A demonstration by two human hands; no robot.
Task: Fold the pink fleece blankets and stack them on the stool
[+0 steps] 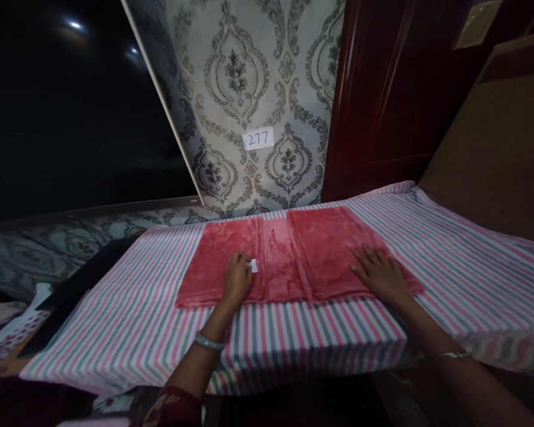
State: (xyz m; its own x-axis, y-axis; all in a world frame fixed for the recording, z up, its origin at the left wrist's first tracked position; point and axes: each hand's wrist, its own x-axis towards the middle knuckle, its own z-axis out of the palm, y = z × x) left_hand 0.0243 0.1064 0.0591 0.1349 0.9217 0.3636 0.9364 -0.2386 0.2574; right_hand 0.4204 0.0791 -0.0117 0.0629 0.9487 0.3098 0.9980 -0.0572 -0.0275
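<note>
A red plush blanket (282,255) lies folded on a striped cloth, its left and right sides turned in towards a lower strip in the middle. On the left panel rests my left hand (238,277), its fingers bent and closed around a small white tag (253,265) that shows beside the thumb. My right hand (381,274) lies flat on the right panel near its outer edge, with its fingers spread and nothing held.
The striped cloth (329,332) covers the table and hangs over its front edge. A large dark screen (80,112) stands at the left. Behind are patterned wallpaper with a paper label (258,138) reading 277, a dark red door (382,89), and a brown board (502,136).
</note>
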